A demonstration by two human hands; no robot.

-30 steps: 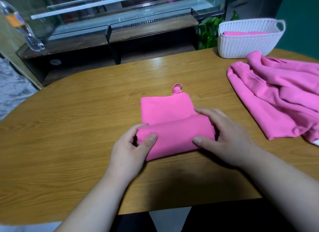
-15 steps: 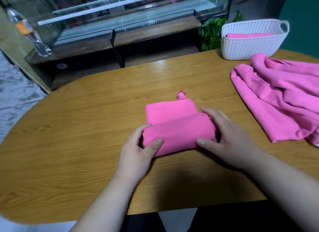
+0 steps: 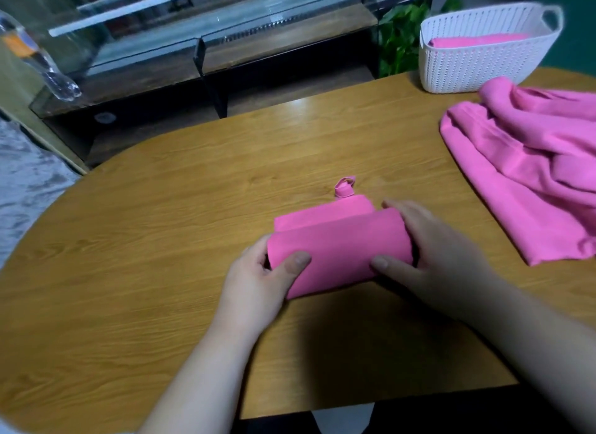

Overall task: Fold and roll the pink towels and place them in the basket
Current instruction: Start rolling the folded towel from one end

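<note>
**Although it is nearly rolled up, the pink towel [image 3: 342, 249] has a flat strip left**

While the left hand [image 3: 258, 278] curls round the roll's 9 o'clock end with its thumb [image 3: 296, 261] pressed on top of the cloth, the right hand [image 3: 442, 262] clamps the 3 o'clock end the same way. Its thumb lies on the near face and its fingers [image 3: 403, 207] reach over the far side. The roll lies on the table [image 3: 161, 240] close to the middle of the view. Its long axis runs from 9 to 3 o'clock, with the right end tilted a little away from the person.

On the roll's 12 o'clock side a short unrolled strip of the same towel lies flat on the wood. A small hanging loop [image 3: 344, 188] sticks out from the strip's far edge.

At 1 o'clock, near the table's far edge, stands a white woven basket [image 3: 477, 65] with a rolled towel [image 3: 477, 41] inside it. A pile of pink towels [image 3: 532, 162] lies crumpled at 3 o'clock, well apart from the hands. Its far fold reaches the foot of the basket, though whether the two touch cannot be told.

Beyond the table, a glass display case [image 3: 225, 23] fills the 12 o'clock side. A green plant [image 3: 400, 39] sits just beside the basket, and a plastic bottle [image 3: 42, 62] shows at 10 o'clock.
</note>
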